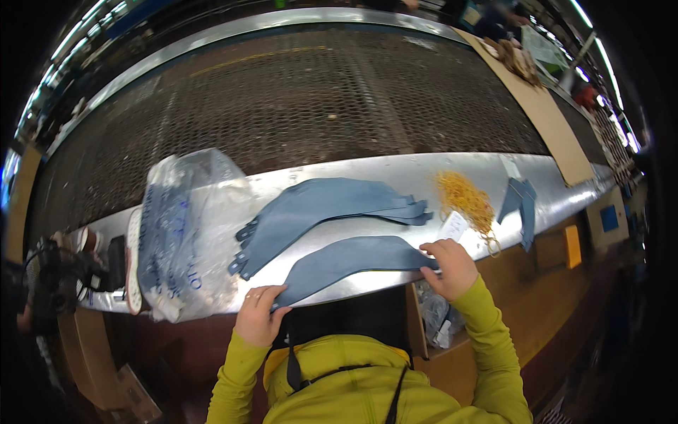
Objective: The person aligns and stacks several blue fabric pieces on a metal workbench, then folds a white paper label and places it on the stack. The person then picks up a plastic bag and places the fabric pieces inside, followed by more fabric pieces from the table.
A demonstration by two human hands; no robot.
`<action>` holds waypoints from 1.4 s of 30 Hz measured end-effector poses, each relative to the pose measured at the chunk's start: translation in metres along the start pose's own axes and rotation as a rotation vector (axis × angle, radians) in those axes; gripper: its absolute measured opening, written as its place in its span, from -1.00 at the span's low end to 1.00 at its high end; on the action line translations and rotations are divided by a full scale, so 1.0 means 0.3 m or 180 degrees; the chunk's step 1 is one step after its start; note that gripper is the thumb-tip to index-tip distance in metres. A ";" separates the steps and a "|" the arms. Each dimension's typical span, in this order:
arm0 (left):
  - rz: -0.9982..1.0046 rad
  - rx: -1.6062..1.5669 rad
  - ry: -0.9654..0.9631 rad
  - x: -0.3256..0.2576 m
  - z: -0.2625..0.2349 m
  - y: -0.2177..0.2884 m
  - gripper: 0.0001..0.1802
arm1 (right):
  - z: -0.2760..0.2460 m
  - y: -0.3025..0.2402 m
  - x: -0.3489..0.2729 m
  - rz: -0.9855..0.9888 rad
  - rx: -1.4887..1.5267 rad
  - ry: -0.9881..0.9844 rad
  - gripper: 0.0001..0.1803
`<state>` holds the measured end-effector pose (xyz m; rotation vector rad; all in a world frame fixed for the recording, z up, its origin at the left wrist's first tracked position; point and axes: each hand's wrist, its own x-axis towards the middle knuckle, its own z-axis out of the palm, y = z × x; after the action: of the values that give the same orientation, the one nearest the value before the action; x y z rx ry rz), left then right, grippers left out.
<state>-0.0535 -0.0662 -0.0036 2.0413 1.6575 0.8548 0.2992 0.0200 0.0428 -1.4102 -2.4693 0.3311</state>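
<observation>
A curved blue-grey cut piece (349, 259), which looks like leather or fabric, lies along the near edge of the metal table. My left hand (260, 313) pinches its left end between thumb and fingers. At the other end, my right hand (452, 267) grips the narrow right tip. Just beyond it rests a fanned stack of similar blue-grey pieces (325, 201), untouched by either hand. Right of the stack sits a tangled heap of yellow rubber bands (466, 201), with a small white paper tag (453, 226) at its near side.
Left on the table is a clear plastic bag (194, 240). Two narrow blue-grey strips (521, 205) lie at the right. A dark mesh surface (318, 99) stretches beyond the metal table (374, 166). Cardboard (540, 116) spans the far right. Below the edge is an open drawer (441, 325).
</observation>
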 end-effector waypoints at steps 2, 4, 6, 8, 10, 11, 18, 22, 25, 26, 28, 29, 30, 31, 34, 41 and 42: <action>-0.0065 -0.0111 0.0185 0.003 -0.007 -0.007 -0.52 | 0.001 -0.018 0.058 -0.0184 0.0313 0.0383 -0.70; -0.0186 -0.0328 0.0544 0.012 -0.013 -0.016 -0.55 | 0.008 -0.028 0.126 -0.0285 0.0349 0.0648 -0.74; -0.0497 -0.0220 0.1007 0.031 -0.020 -0.037 -0.60 | 0.025 -0.026 0.199 -0.0138 0.0517 0.0553 -0.74; -0.0744 -0.0096 0.1287 0.048 -0.017 -0.061 -0.64 | 0.057 -0.015 0.281 -0.0082 0.0635 0.0474 -0.73; -0.0912 0.0043 0.1393 0.059 -0.013 -0.086 -0.67 | 0.090 -0.003 0.349 0.0035 0.0698 0.0471 -0.67; -0.0848 0.0266 0.1428 0.066 -0.011 -0.098 -0.69 | 0.104 0.002 0.371 0.0144 0.0774 0.0487 -0.66; -0.0941 0.0725 0.1464 0.057 0.009 -0.083 -0.67 | 0.121 0.067 0.400 0.0739 0.1020 -0.0219 -0.73; -0.0755 0.0689 0.1648 0.067 0.009 -0.066 -0.63 | 0.113 0.122 0.372 0.0918 0.1625 -0.0062 -0.85; -0.0619 0.0719 0.1645 0.078 0.006 -0.062 -0.61 | 0.103 0.176 0.347 0.1177 0.1751 -0.0082 -0.88; -0.0575 0.0728 0.1622 0.082 0.006 -0.062 -0.60 | 0.109 0.188 0.337 0.1186 0.1774 -0.0056 -0.88; -0.0558 0.0785 0.1553 0.091 0.015 -0.058 -0.59 | 0.120 0.206 0.320 0.1361 0.1977 -0.0035 -0.88; -0.0558 0.0792 0.1512 0.094 0.020 -0.057 -0.58 | 0.125 0.212 0.313 0.1316 0.1971 0.0012 -0.88; -0.0582 0.0846 0.1483 0.096 0.022 -0.057 -0.58 | 0.129 0.214 0.307 0.1337 0.2030 0.0011 -0.88; -0.0610 0.0877 0.1445 0.097 0.025 -0.058 -0.58 | 0.131 0.212 0.303 0.1500 0.2105 -0.0002 -0.89; -0.0629 0.0865 0.1380 0.097 0.027 -0.064 -0.60 | 0.131 0.188 0.296 0.1356 0.2280 0.0116 -0.88; -0.0802 0.0892 0.1443 0.093 0.023 -0.071 -0.64 | 0.125 0.097 0.341 0.0997 0.1562 0.0210 -0.84; -0.0846 0.0905 0.1431 0.093 0.023 -0.071 -0.64 | 0.128 0.086 0.350 0.0965 0.1483 0.0216 -0.84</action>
<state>-0.0613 -0.0336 -0.0159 1.8227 2.3509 1.0901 0.2556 0.1215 0.0115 -1.5422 -1.9447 0.8433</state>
